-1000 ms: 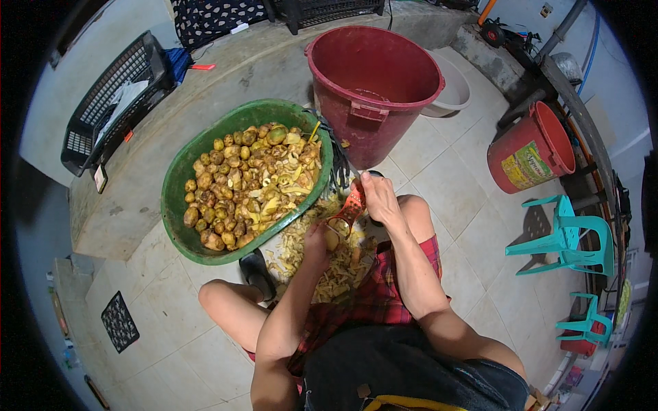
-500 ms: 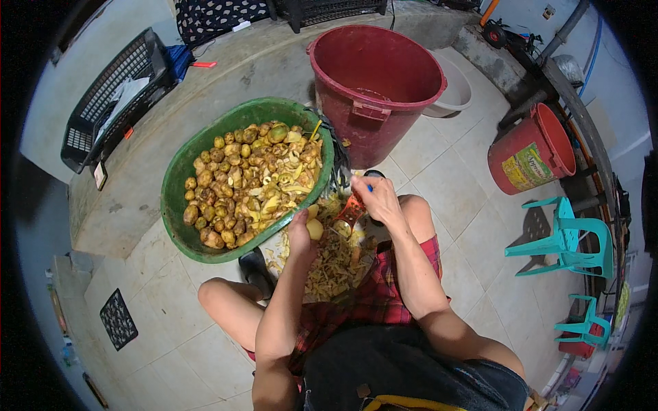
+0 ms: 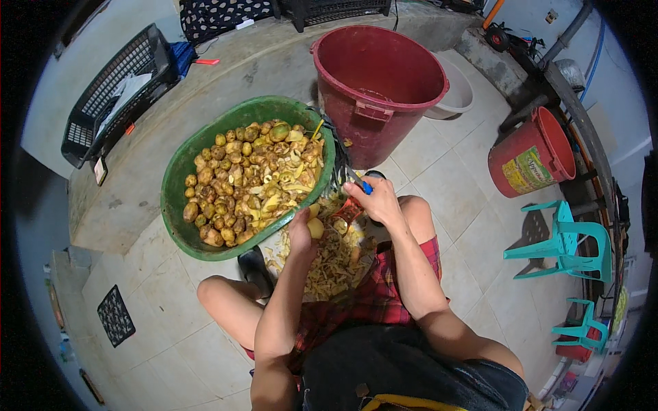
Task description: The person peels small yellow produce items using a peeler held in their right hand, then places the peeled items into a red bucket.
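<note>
My left hand [image 3: 300,231], just off the near right rim of the green tub [image 3: 179,231], is closed around a round, pale yellow peeled fruit [image 3: 315,227]. Across from it, my right hand [image 3: 378,201] grips a knife [image 3: 367,187] with a blue handle; its grey blade points up and to the left. Below both hands, a heap of yellowish peelings [image 3: 336,264] lies between my legs. A red-orange printed item [image 3: 348,211] rests among the peelings under my right hand. Many brownish-yellow fruits [image 3: 223,185] fill the tub, with peeled bits mixed in at its right side.
A large dark red bin [image 3: 367,130] stands beyond my right hand, with a pale basin [image 3: 456,96] behind it. Farther right are a smaller red bucket [image 3: 524,161] and teal plastic chairs [image 3: 562,240]. A black crate [image 3: 116,96] sits on the concrete ledge [image 3: 240,68].
My right hand has turned, so the knife's blue handle and blade show more clearly. My left hand keeps the fruit in nearly the same place.
</note>
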